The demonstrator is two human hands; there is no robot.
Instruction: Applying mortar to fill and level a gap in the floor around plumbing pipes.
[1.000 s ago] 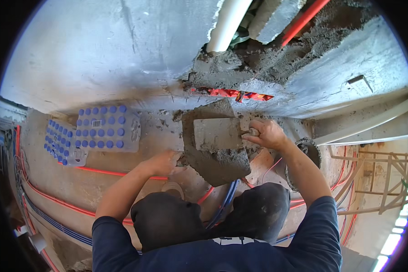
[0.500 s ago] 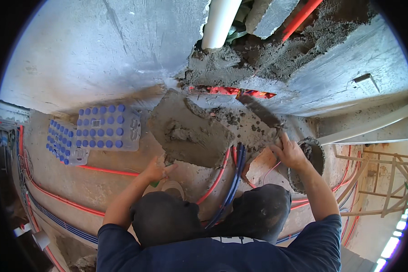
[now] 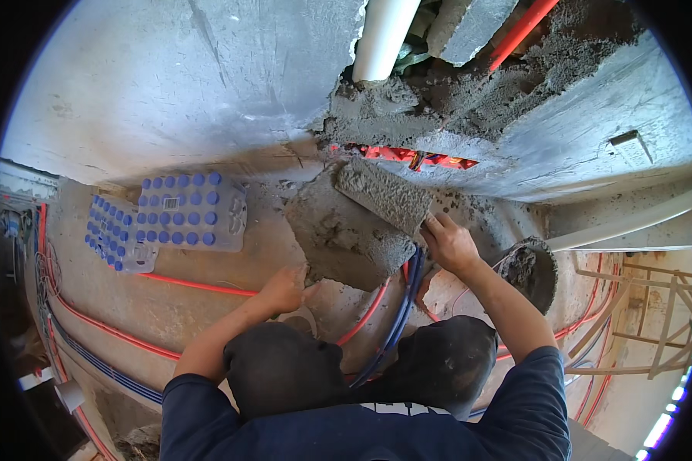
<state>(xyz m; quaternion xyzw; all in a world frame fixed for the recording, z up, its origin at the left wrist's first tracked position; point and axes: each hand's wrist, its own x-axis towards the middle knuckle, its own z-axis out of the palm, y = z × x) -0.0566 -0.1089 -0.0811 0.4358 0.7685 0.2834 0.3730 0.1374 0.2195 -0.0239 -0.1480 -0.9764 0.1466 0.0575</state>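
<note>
My left hand (image 3: 284, 290) is closed at the near left corner of a mortar board (image 3: 304, 223), a flat slab coated with wet grey mortar; its grip is partly hidden. My right hand (image 3: 451, 243) grips a plastering trowel (image 3: 384, 196) by its near end. The trowel's long rectangular blade, crusted with mortar, lies across the far right part of the board. Just beyond the trowel, red electrical boxes (image 3: 419, 158) with wires in them sit low in the grey wall. Fresh mortar (image 3: 407, 115) fills a rough cavity above the boxes.
Right of my right hand stands a mortar-smeared bucket (image 3: 529, 275). Packs of blue-capped bottles (image 3: 192, 215) lie at the left. Red conduits (image 3: 207, 286) and blue conduits (image 3: 396, 307) cross the floor. A wooden frame (image 3: 653, 315) stands far right, below a white pipe (image 3: 638, 225).
The trowel has come from beside the electrical boxes leftward and back over the mortar board, its blade now broad side up. The board and my left hand have shifted right.
</note>
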